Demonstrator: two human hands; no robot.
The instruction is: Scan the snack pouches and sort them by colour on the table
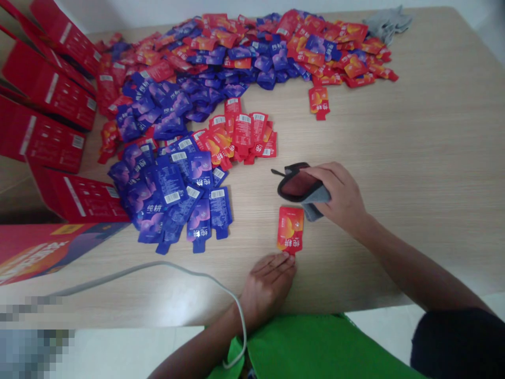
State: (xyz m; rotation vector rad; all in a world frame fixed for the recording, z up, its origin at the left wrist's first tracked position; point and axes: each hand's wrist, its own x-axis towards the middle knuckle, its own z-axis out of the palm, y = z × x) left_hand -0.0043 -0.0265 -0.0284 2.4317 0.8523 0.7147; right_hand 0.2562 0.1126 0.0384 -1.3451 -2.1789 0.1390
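Note:
A single red and orange sachet (291,229) lies flat on the table in front of me, its narrow tab end toward my body. At that tab are the fingertips of my left hand (270,281), closed and pressing it against the tabletop. My right hand (340,197) grips a folded grey cloth (302,189) with black edging and a reddish-brown inner side. The cloth is just above the sachet's far end. To the left, blue sachets (169,192) lie in an overlapping pile, and a smaller group of red sachets (244,134) sits beyond them.
A long heap of mixed red and blue sachets (236,58) stretches along the back. One red sachet (319,102) lies apart. Red boxes (59,89) line the left side. A grey cloth (389,23) rests at the back right. A pale cable (189,271) crosses my left forearm.

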